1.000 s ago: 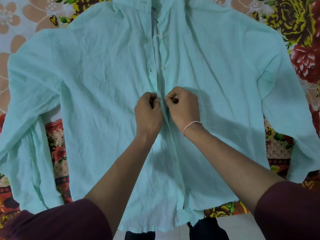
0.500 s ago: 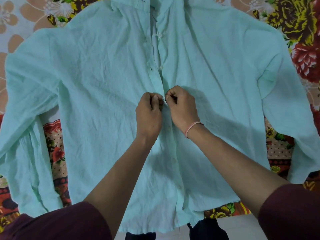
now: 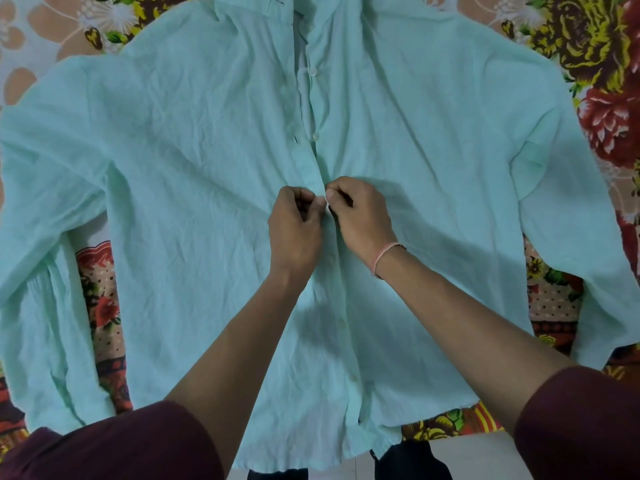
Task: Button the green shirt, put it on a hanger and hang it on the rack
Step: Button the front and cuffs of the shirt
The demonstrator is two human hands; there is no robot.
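Note:
The pale green shirt [image 3: 180,174] lies flat and face up, collar at the top, sleeves spread to both sides. At the middle of its front placket my left hand [image 3: 294,230] pinches the left edge of the placket. My right hand [image 3: 360,216] pinches the right edge with a small white button [image 3: 326,205] showing between the fingertips. Two white buttons [image 3: 314,71] above the hands sit beside an open gap; lower buttons run down under my forearms. No hanger or rack is in view.
A floral bedsheet [image 3: 602,109] in red, yellow and peach lies under the shirt. The bed's near edge [image 3: 460,441] and pale floor show at the bottom. A pink thread band [image 3: 381,258] circles my right wrist. Dark maroon sleeves fill the lower corners.
Both hands stay at the same spot on the placket. The fingertips have worked closer together and a white button now shows between them.

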